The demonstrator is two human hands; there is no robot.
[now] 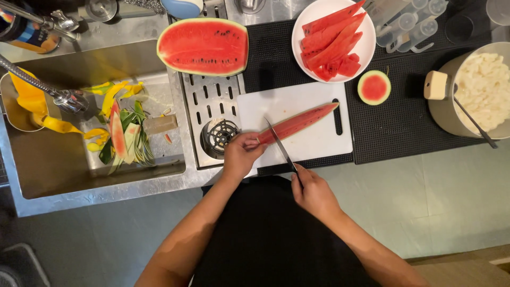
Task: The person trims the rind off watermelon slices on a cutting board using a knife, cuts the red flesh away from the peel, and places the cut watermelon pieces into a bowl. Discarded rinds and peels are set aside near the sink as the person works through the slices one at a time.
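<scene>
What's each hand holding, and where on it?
Left hand grips the watermelon slice at its near end on the cutting board. Right hand holds the knife by its handle.

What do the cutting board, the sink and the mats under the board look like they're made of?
The cutting board looks like white plastic: smooth, matte, with a moulded slot handle. The sink appears to be brushed stainless steel, grey with soft reflections. The mats seem to be black rubber or soft plastic, judging by their fine ribbed, non-shiny surface. The knife blade is shiny metal, probably steel.
</scene>
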